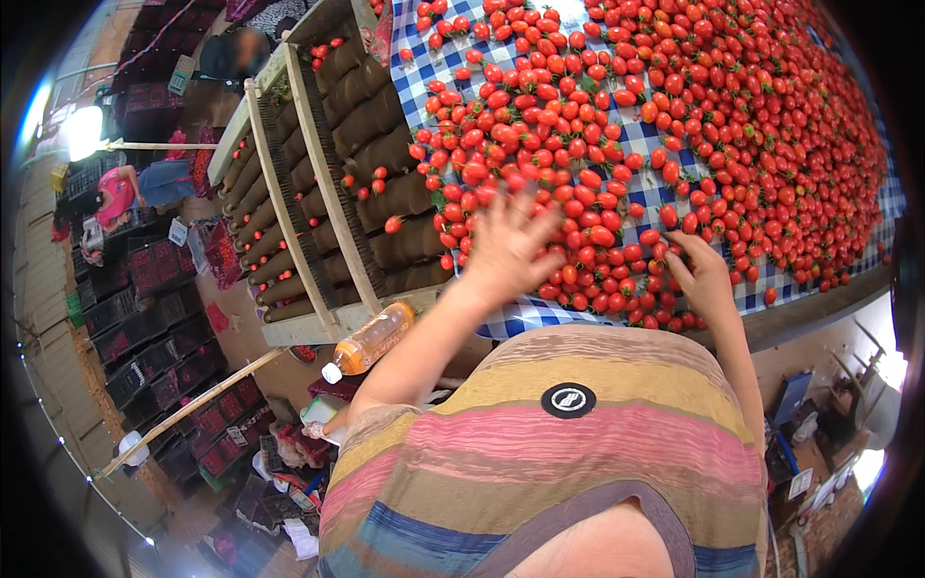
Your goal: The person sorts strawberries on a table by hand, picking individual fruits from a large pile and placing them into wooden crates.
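Note:
Small red tomatoes (759, 144), some with green stems, cover a blue-and-white checked cloth (636, 134) before me. My left hand (509, 242) is spread and blurred over the tomatoes beside the roller sorter; nothing shows gripped in it. At the near edge of the larger heap is my right hand (697, 271), its thumb and fingers curled beside a tomato (650, 237). Whether those fingers hold that tomato or only touch it I cannot tell. A strip of bare cloth runs between the looser spread at left and the dense heap at right.
A sorter with brown rollers (394, 159) and wooden rails (329, 177) adjoins the cloth on the left, with scattered tomatoes on it. An orange drink bottle (372, 342) lies by my left forearm. Dark crates (155, 318) and a person in pink (115, 195) are farther left.

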Motion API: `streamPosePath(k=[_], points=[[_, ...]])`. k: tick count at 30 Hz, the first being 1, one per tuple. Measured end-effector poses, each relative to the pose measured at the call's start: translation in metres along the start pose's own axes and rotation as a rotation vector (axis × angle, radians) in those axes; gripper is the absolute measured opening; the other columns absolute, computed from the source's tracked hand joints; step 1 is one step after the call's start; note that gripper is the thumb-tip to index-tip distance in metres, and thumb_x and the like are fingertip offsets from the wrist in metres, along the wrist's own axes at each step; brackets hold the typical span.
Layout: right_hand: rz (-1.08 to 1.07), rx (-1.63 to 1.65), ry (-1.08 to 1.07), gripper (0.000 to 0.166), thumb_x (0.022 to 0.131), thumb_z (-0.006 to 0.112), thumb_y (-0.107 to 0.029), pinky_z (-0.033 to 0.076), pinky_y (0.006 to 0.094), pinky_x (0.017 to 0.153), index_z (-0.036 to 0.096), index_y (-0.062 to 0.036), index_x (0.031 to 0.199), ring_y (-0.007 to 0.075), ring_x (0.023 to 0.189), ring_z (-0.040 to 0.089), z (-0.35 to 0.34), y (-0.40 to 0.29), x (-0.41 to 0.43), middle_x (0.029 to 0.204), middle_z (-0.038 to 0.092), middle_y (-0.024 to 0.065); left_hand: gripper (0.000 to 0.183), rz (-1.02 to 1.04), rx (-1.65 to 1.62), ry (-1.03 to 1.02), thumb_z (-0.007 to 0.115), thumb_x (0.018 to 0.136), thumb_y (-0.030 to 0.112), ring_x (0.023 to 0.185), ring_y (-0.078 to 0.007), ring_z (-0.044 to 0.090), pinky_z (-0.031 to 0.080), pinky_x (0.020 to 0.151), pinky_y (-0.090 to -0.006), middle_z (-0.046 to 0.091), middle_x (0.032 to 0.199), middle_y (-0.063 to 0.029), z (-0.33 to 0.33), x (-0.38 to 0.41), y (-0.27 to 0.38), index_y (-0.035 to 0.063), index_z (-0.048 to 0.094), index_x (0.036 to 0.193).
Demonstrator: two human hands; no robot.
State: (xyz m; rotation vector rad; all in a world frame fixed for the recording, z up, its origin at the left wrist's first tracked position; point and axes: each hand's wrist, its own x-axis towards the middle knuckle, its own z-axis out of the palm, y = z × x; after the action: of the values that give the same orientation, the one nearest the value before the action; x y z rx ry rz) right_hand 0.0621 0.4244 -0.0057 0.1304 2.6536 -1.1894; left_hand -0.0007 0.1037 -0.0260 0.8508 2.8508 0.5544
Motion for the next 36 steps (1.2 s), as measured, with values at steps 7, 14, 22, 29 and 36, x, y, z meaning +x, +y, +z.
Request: streamPosePath(k=[7, 14, 22, 29, 36], points=[[0.123, 0.282, 0.111, 0.025, 0.096, 0.063, -0.010, 0.047, 0.0233, 0.073, 0.066, 0.0006, 0.119, 0.0078, 0.081, 0.057, -0.006, 0.019, -0.017, 0.097, 0.067, 0.0034, 0.060, 0.422, 0.052, -0.146, 0.082, 0.067, 0.036, 0.140, -0.0332, 0.036, 0.032, 0.107, -0.0614, 0.047, 0.145, -0.0057, 0.004, 0.031, 0.036, 0.0235, 0.062, 0.122], [0.120, 0.353, 0.141, 0.025, 0.098, 0.061, -0.013, 0.048, 0.0241, 0.083, 0.065, 0.0021, 0.118, 0.0089, 0.092, 0.060, -0.012, 0.034, -0.013, 0.104, 0.069, 0.0050, 0.056, -0.377, -0.050, 0.251, 0.054, 0.094, 0.052, 0.143, -0.0419, 0.030, 0.025, 0.111, -0.0657, 0.033, 0.155, -0.0182, 0.000, 0.071, -0.155, 0.0264, 0.049, 0.143], [0.154, 0.357, 0.169, 0.025, 0.099, 0.061, -0.013, 0.047, 0.0234, 0.081, 0.065, 0.0016, 0.119, 0.0077, 0.090, 0.058, -0.020, 0.031, -0.017, 0.101, 0.067, 0.0020, 0.059, 0.178, 0.050, 0.068, 0.069, 0.081, 0.052, 0.138, -0.0362, 0.037, 0.024, 0.111, -0.0655, 0.050, 0.140, -0.0103, 0.018, 0.065, -0.023, 0.0245, 0.058, 0.132], [0.187, 0.199, 0.230, 0.023, 0.097, 0.063, -0.013, 0.044, 0.0215, 0.070, 0.066, 0.0020, 0.115, 0.0048, 0.078, 0.052, -0.049, 0.040, -0.049, 0.089, 0.062, -0.0011, 0.043, 0.076, 0.242, 0.281, 0.067, 0.085, 0.041, 0.126, -0.0385, 0.047, 0.039, 0.092, -0.0677, 0.057, 0.128, -0.0116, -0.009, 0.087, -0.069, 0.0149, 0.064, 0.119], [0.265, 0.292, 0.410, 0.020, 0.097, 0.064, -0.014, 0.039, 0.0198, 0.063, 0.070, -0.0019, 0.112, 0.0028, 0.072, 0.047, -0.061, -0.004, -0.033, 0.084, 0.059, -0.0055, 0.038, 0.930, -0.320, -0.239, 0.073, 0.079, 0.028, 0.131, -0.0317, 0.046, 0.032, 0.111, -0.0567, 0.057, 0.126, -0.0059, 0.070, 0.061, 0.130, 0.0195, 0.063, 0.114]])
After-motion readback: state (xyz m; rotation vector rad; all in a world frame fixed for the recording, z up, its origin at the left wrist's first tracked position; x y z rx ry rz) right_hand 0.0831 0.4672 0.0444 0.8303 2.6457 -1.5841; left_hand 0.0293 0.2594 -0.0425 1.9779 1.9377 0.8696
